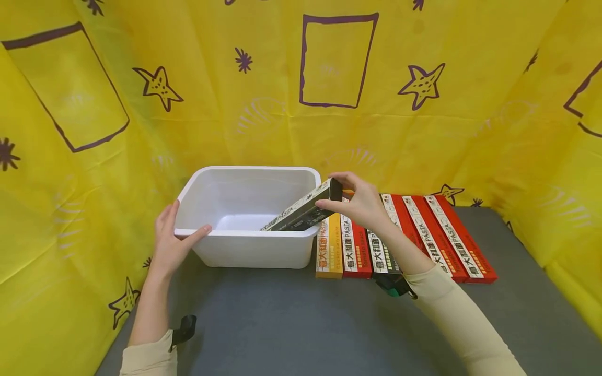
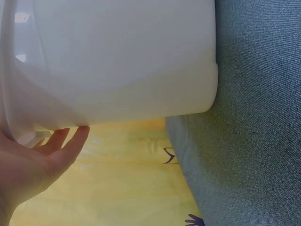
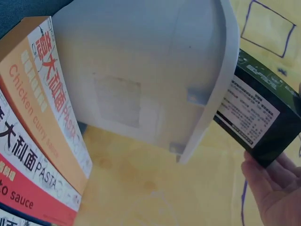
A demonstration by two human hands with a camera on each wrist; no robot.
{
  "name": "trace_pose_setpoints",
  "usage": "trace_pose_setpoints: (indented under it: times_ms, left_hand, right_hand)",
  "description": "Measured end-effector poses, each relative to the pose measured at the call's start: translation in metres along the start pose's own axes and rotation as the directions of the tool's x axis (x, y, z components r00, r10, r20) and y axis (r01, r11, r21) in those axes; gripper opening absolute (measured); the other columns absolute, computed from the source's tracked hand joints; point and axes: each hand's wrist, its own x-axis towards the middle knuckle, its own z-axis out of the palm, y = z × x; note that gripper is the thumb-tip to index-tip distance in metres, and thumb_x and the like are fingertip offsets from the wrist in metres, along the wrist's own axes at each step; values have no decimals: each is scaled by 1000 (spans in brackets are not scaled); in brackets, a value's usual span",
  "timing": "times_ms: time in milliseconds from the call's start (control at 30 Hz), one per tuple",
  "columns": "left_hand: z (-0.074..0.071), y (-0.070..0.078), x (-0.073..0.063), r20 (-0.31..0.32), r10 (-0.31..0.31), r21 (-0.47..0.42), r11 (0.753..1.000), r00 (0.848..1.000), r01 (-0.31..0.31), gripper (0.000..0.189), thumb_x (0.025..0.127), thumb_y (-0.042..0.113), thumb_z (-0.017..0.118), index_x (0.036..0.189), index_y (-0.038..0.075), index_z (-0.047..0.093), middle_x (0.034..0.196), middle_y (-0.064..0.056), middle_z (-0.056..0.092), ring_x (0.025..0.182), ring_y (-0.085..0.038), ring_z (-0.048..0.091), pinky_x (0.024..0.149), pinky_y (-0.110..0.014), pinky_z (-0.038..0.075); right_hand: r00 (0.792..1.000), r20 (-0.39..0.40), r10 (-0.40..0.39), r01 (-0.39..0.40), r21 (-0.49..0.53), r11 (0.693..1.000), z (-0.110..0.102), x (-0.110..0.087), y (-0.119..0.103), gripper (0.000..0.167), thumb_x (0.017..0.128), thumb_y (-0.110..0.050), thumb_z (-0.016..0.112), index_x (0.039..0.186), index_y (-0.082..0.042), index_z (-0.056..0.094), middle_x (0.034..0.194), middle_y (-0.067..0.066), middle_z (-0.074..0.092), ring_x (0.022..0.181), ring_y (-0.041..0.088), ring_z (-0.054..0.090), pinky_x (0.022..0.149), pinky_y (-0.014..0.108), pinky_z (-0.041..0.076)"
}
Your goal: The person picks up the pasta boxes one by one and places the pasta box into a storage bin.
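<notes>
A white plastic bin (image 1: 254, 251) stands on the dark table at left centre. My left hand (image 1: 170, 243) grips its front left corner, thumb over the front rim and fingers along the outer side; the left wrist view shows those fingers (image 2: 75, 143) against the wall. In my right hand (image 1: 364, 204) is a black pasta box (image 1: 308, 211), pinched near its upper right end. The box slants down over the bin's right rim, its lower end inside the bin. The right wrist view shows its dark end and white label (image 3: 249, 110).
Right of the bin, several pasta boxes lie side by side: a yellow chicken curry box (image 1: 329, 256), red tomato sauce boxes (image 1: 465, 240) and a black one (image 1: 383, 256). My right forearm covers part of the row. Yellow patterned cloth (image 1: 273, 130) hangs behind and at both sides.
</notes>
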Motion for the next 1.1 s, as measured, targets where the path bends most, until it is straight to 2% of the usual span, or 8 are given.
trace_pose_setpoints:
  times_ms: [167, 367, 500, 667, 867, 1100]
  left_hand:
    - [2, 1, -1, 5, -2, -2, 1000, 1000, 2, 100, 83, 35, 76, 158, 23, 11, 161, -12, -1, 143, -43, 10, 106, -72, 12]
    - [0, 1, -1, 9, -8, -15, 1000, 1000, 8, 101, 83, 34, 76, 158, 24, 10, 161, -12, -1, 143, -43, 9, 107, -71, 11]
    - [-2, 1, 0, 0, 2, -4, 1000, 1000, -2, 100, 83, 34, 76, 158, 23, 11, 161, -13, -1, 143, -44, 10, 107, -71, 11]
    - [-2, 2, 1, -3, 9, 5, 1000, 1000, -9, 100, 83, 34, 76, 158, 22, 12, 160, -15, 0, 143, -44, 10, 107, -71, 11]
    - [-2, 1, 0, 7, -2, 7, 1000, 1000, 2, 100, 83, 35, 76, 158, 21, 11, 161, -14, -1, 142, -45, 10, 106, -72, 11]
    - [-2, 2, -2, 19, -7, 20, 1000, 1000, 7, 99, 85, 36, 74, 158, 22, 10, 161, -14, -3, 142, -47, 9, 105, -74, 11]
  right_hand:
    - [999, 22, -34, 36, -79, 996, 10, 5, 1, 69, 71, -48, 84, 129, -18, 62, 120, -4, 66, 110, 25, 64, 90, 40, 52]
    - [997, 51, -54, 58, -85, 995, 15, 8, 6, 69, 75, -48, 81, 133, -17, 60, 128, -2, 62, 119, 22, 58, 100, 37, 46]
    - [996, 81, -39, 49, -136, 989, 17, 9, 8, 74, 78, -54, 76, 140, -19, 55, 139, 0, 55, 126, 27, 52, 103, 42, 43]
    - [994, 103, -40, 60, -200, 978, 18, 8, 10, 73, 82, -56, 70, 145, -24, 49, 143, 2, 51, 131, 28, 47, 104, 50, 39]
    - [981, 180, -68, 105, -202, 974, 23, 6, 14, 70, 93, -53, 59, 152, -23, 37, 152, 4, 40, 141, 25, 33, 110, 53, 29]
    - [953, 288, -96, 163, -220, 962, 30, 4, 10, 70, 99, -48, 49, 155, -14, 23, 159, 9, 23, 148, 23, 10, 116, 52, 15]
